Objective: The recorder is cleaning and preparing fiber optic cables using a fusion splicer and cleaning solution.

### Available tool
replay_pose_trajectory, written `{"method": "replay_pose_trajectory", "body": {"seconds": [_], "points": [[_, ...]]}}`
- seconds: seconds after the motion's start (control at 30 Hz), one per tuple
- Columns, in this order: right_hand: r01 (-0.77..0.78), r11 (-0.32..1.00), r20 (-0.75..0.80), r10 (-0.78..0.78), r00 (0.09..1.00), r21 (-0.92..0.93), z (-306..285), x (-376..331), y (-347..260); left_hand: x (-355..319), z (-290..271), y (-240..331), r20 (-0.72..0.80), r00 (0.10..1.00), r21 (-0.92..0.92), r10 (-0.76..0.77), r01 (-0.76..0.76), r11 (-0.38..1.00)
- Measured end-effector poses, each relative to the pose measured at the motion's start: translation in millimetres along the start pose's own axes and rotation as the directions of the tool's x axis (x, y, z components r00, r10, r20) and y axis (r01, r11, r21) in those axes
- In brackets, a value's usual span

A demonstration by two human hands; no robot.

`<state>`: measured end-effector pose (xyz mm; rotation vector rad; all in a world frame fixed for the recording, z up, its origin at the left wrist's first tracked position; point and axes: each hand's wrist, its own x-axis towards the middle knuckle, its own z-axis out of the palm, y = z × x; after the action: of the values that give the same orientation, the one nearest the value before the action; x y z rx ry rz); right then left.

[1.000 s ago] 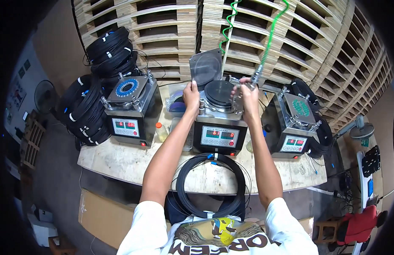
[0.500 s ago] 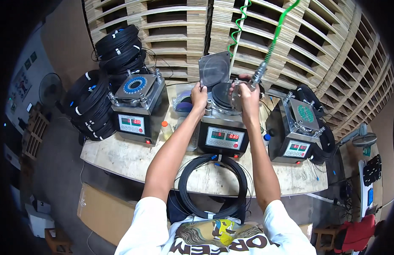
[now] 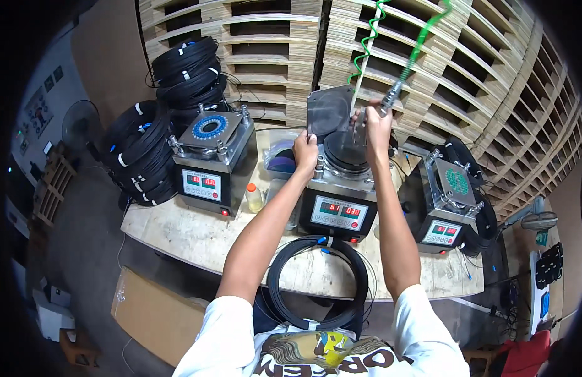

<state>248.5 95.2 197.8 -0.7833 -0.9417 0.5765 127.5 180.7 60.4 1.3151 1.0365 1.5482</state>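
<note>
Your left hand (image 3: 305, 151) grips the raised lid (image 3: 329, 112) of the middle machine (image 3: 338, 201); keep it tilted back. Your right hand (image 3: 377, 124) is clamped around the air nozzle (image 3: 391, 95) above the round black plate (image 3: 347, 148). Aim straight down at it.

A grey square plate (image 3: 329, 110) is standing upright at the back of the middle machine (image 3: 338, 200). The metal air nozzle (image 3: 387, 100), trailing a green coiled hose (image 3: 423, 39), is pointing down at the machine's dark round disc (image 3: 345, 152).
</note>
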Motion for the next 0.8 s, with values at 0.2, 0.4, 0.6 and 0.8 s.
{"method": "replay_pose_trajectory", "body": {"seconds": [0.2, 0.4, 0.6, 0.8], "points": [[0.307, 0.936, -0.119, -0.329, 0.937, -0.173, -10, 32, 9, 4, -1, -7, -0.01, 1.0, 0.005, 0.009, -0.009, 1.0], [0.06, 0.996, -0.013, -0.061, 0.998, -0.066, -45, 15, -24, 1, -11, 0, 0.039, 0.999, 0.088, 0.025, -0.028, 0.996], [-0.157, 0.979, -0.033, 0.154, 0.988, -0.129, -66, -25, -41, 6, -10, -7, 0.073, 0.997, -0.02, 0.039, -0.038, 0.999], [0.025, 0.977, -0.112, -0.049, 0.992, -0.211, -74, -22, -18, 9, -14, -6, 0.179, 0.982, -0.133, 0.056, -0.033, 0.991]]}}
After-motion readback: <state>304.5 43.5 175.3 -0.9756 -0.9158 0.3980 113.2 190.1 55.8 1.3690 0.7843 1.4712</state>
